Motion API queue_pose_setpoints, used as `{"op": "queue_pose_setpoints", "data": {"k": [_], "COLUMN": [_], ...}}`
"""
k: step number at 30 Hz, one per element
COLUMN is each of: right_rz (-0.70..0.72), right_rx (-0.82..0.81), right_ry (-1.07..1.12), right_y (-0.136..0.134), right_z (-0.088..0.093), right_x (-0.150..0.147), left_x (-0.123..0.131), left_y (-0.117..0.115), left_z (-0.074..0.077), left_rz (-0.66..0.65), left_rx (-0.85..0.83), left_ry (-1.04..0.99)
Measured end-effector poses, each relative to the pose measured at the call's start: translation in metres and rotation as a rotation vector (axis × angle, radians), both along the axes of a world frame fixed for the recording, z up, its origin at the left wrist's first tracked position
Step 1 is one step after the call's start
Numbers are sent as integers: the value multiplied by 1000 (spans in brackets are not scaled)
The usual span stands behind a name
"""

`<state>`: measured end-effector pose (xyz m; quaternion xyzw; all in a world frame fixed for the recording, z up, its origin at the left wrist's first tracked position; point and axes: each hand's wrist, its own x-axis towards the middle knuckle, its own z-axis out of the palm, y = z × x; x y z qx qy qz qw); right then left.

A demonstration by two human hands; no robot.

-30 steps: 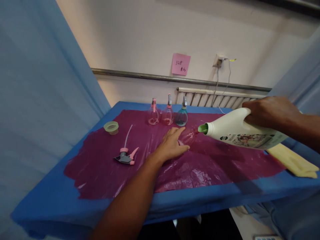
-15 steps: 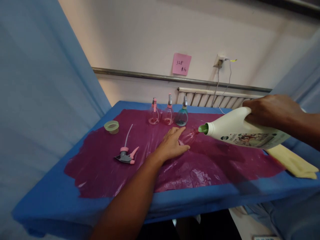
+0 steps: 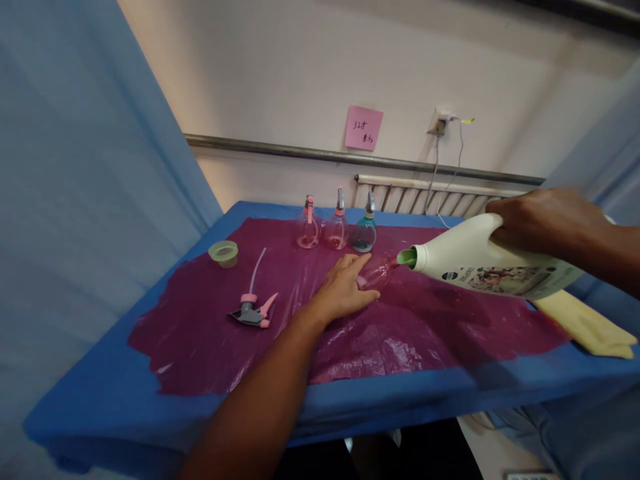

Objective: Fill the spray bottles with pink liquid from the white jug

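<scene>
My left hand (image 3: pixel 343 288) is closed around the base of a clear pinkish spray bottle body (image 3: pixel 377 273) with no spray head on it. The bottle leans right, its neck at the green spout (image 3: pixel 407 258) of a cream detergent jug (image 3: pixel 463 250). A little whitish content shows low in the bottle. My right hand (image 3: pixel 543 217) grips the jug's handle and holds it tipped to the left above the table. A loose grey and pink trigger spray head (image 3: pixel 249 311) with its tube lies left of my left forearm.
Three spray bottles stand behind: two pink (image 3: pixel 307 230) (image 3: pixel 336 232) and one teal (image 3: pixel 364 235). A pale green cap (image 3: pixel 223 253) sits at left. Yellow cloth (image 3: pixel 585 323) lies at right. Maroon plastic sheeting (image 3: pixel 200 333) covers the blue table cover (image 3: pixel 120 373); curtains hang both sides.
</scene>
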<state>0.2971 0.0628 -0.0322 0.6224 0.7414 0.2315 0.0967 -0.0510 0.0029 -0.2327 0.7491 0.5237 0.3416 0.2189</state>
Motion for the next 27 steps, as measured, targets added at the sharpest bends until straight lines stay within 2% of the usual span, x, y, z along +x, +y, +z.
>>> {"op": "queue_pose_setpoints", "data": {"k": [9, 21, 27], "right_rz": [-14, 46, 48], "right_rx": [-10, -9, -10], "right_ry": [-52, 8, -41], "right_y": [1, 0, 2], "right_z": [1, 3, 2], "right_x": [0, 2, 5], "left_x": [-1, 0, 0], "left_y": [3, 2, 0], "left_z": [-4, -3, -1], "left_rz": [-11, 0, 4], "left_rx": [7, 13, 4], "left_ry": [8, 14, 10]}}
